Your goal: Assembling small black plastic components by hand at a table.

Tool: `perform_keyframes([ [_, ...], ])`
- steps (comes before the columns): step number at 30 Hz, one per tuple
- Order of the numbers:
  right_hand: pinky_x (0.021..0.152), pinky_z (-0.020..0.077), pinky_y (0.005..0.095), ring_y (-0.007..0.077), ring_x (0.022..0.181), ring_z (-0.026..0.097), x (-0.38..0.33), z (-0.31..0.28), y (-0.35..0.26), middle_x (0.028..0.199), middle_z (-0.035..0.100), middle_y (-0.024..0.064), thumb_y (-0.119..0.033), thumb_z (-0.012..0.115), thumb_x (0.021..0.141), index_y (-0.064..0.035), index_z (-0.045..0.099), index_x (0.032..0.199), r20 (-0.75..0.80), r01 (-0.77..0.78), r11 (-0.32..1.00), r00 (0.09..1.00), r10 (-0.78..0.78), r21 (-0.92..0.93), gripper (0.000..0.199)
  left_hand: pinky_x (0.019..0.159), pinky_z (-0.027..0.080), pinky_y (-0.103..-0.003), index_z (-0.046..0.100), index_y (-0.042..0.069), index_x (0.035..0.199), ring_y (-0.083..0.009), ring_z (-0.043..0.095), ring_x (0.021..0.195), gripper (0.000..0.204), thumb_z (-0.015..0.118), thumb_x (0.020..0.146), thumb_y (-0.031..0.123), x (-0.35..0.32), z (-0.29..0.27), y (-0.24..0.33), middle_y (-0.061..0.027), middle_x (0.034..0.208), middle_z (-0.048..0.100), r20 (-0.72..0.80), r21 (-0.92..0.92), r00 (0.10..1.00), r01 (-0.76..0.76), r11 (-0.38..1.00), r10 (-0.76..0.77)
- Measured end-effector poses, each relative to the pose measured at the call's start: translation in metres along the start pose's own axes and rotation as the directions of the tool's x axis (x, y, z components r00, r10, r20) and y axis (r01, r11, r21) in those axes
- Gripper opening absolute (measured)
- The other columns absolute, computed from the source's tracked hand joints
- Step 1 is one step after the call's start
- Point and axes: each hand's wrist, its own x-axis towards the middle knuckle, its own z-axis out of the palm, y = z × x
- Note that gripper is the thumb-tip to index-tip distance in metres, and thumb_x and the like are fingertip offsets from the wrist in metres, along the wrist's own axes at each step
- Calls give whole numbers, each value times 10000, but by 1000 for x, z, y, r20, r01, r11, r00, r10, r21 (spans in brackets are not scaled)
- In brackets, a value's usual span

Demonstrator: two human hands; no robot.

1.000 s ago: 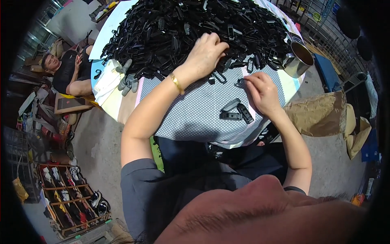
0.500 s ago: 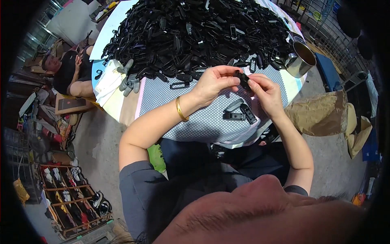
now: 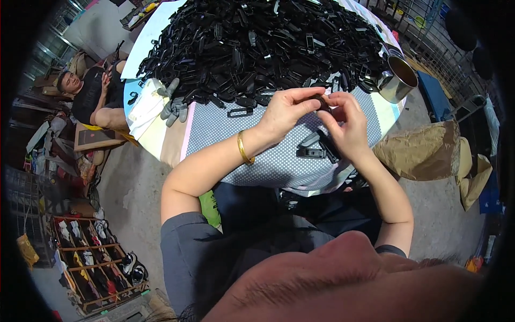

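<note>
Black and partly hidden, a clasp-like plastic piece [image 3: 324, 104] is pinched between the left hand [image 3: 281, 115] and right hand [image 3: 351, 124], close together; similar pieces [image 3: 311, 153] lie on their near side, a heap [image 3: 257, 51] beyond, a metal mug [image 3: 396, 90] rightward.

The part [image 3: 324, 103], small and black, is pinched between the left hand [image 3: 281, 115] and the right hand [image 3: 352, 126], only a dark patch of it showing between the two grips, its full shape and tilt hidden.
</note>
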Motion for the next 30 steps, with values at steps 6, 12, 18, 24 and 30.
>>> perform_keyframes([
  [6,546,464,266,145,659,607,5,-8,-4,778,633,103,-177,709,759,42,621,958,305,-325,930,915,263,172,308,901,451,-293,545,-16,1167,-172,567,1007,314,564,871,87,5,-7,1,-118,1097,600,126,-196,992,9,981,16],
  [12,501,451,288,221,550,596,-1,-2,-9,658,606,132,-166,717,734,38,640,865,144,-62,996,988,53,59,255,882,461,-282,581,-20,1106,-173,579,981,268,574,867,101,2,-10,8,-110,1044,621,184,-79,983,7,997,8],
  [18,500,449,295,222,534,584,-7,2,-3,662,605,129,-182,726,723,37,631,833,168,-34,999,985,31,16,263,873,460,-276,588,-27,1089,-164,581,967,254,576,865,93,-1,-9,3,-113,1035,625,153,-68,987,54,996,-44],
  [24,632,484,293,210,701,613,23,-24,4,775,624,129,-46,636,721,38,626,871,681,-177,967,732,6,182,173,709,492,-226,553,5,1118,-87,610,774,362,664,785,93,-6,-2,23,-54,851,660,80,469,997,-27,883,-12],
  [30,691,496,309,212,779,628,51,-3,19,894,649,130,-98,601,763,-14,643,965,526,-261,965,823,215,13,223,579,456,-315,613,34,833,-200,575,602,280,692,757,291,-8,-9,28,-86,666,599,267,856,959,-192,480,-91],
])
